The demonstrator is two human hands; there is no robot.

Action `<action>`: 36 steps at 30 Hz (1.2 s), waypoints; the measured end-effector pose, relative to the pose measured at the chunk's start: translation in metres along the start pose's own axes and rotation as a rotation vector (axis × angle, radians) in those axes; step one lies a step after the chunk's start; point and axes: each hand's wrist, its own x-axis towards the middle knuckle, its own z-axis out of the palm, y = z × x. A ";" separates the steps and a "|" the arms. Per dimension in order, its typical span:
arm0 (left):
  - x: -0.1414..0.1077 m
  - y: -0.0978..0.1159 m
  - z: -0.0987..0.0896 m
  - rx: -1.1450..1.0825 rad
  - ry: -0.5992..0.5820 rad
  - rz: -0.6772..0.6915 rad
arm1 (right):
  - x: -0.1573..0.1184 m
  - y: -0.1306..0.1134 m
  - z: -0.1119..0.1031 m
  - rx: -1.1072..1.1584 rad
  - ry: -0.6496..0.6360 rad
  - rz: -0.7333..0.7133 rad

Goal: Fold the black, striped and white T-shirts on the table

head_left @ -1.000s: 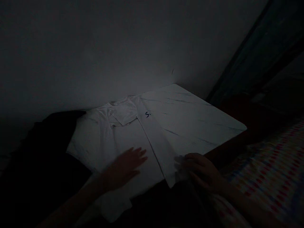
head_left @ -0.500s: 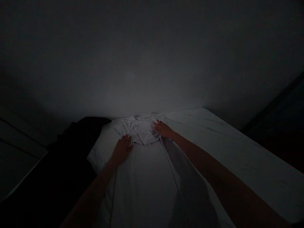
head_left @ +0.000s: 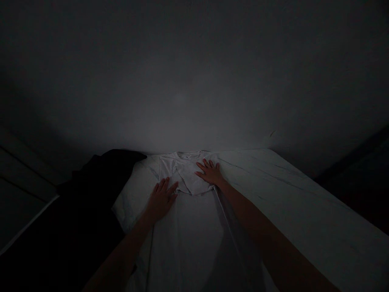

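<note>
A pale garment (head_left: 194, 227) lies spread along the table, its neckline at the far end near the wall and its upper part folded over in a short flap. My left hand (head_left: 161, 199) rests flat on its left side, just below the flap, fingers apart. On the right part of the flap lies my right hand (head_left: 210, 172), palm down with fingers spread. Neither hand grips the cloth. The picture is very dark, so fine folds are hard to make out.
Black cloth (head_left: 91, 211) covers the left side of the table. The white marbled tabletop (head_left: 291, 202) extends to the right. A plain grey wall (head_left: 188, 81) rises directly behind the table's far edge.
The view has shifted slightly, so the table and garment sit a little lower and further right. My right hand's fingers are spread wider. Both hands remain on the garment.
</note>
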 end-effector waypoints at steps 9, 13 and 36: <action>-0.002 0.010 -0.024 0.066 -0.135 0.020 | -0.076 0.011 0.001 0.039 0.002 -0.073; -0.036 0.024 -0.036 0.009 -0.248 0.155 | -0.147 0.019 0.005 0.018 -0.007 -0.233; -0.240 0.061 -0.106 -0.041 -0.148 0.696 | -0.404 0.059 -0.008 0.072 -0.003 -0.731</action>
